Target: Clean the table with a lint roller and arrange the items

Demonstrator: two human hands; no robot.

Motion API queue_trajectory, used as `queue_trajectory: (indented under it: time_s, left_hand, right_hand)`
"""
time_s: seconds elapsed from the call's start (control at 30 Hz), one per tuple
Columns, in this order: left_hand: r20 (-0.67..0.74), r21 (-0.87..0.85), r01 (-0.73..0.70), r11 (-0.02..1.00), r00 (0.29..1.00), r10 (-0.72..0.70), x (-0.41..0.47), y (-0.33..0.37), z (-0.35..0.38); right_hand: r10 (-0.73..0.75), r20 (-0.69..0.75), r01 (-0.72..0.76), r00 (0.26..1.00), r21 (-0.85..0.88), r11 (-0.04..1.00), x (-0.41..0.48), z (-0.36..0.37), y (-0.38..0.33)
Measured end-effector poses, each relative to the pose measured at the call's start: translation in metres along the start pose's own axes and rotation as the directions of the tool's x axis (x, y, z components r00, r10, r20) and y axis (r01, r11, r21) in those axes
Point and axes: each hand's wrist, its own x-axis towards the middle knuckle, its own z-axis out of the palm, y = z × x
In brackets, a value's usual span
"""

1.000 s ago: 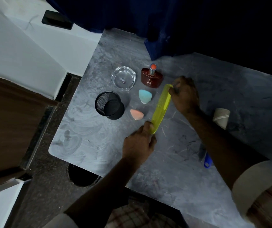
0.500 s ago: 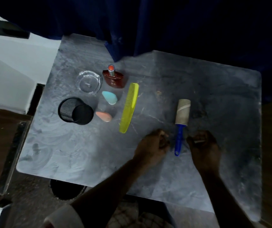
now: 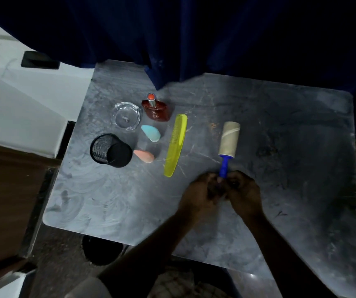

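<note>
Both hands, the left hand (image 3: 200,194) and right hand (image 3: 245,193), curl together at the blue handle end of the lint roller (image 3: 228,145), seemingly pinching it (the dim view hides the grip). It lies on the grey marbled bench (image 3: 291,168) before a dark blue curtain (image 3: 215,35). To its left: one yellow comb (image 3: 176,145), two sponges (image 3: 151,132), one bottle (image 3: 156,108), one ashtray (image 3: 127,116), one mesh cup (image 3: 110,150).

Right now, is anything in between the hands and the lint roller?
No, nothing visible. Both hands, left and right, meet at the near end of the lint roller, covering the tip of its blue handle. Whether they grip it can't be told. The yellow comb lies off to the left, apart.
</note>
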Motion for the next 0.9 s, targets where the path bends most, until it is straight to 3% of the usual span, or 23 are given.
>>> queue_trajectory:
  time_s: [0.1, 0.27, 0.5, 0.9]
  left_hand:
    - [-0.092, 0.044, -0.071, 0.997, 0.993, 0.075, -0.004, -0.015, -0.022]
    - [-0.172, 0.13, -0.056, 0.99, 0.982, 0.078, -0.004, -0.031, -0.048]
    - [-0.144, 0.1, 0.031, 0.994, 0.989, -0.016, -0.006, -0.031, -0.062]
    - [-0.128, 0.248, -0.144, 0.958, 0.975, 0.18, -0.009, -0.024, -0.068]
  right_hand:
    - [-0.005, 0.043, 0.006, 0.999, -0.037, 0.999, 0.005, 0.026, -0.019]
    - [0.057, 0.136, -0.049, 0.989, -0.065, 0.997, 0.009, 0.06, -0.035]
    - [0.11, 0.085, -0.099, 0.99, -0.122, 0.988, 0.006, 0.076, -0.047]
    - [0.118, -0.008, -0.114, 0.993, -0.329, 0.938, -0.004, 0.079, -0.069]
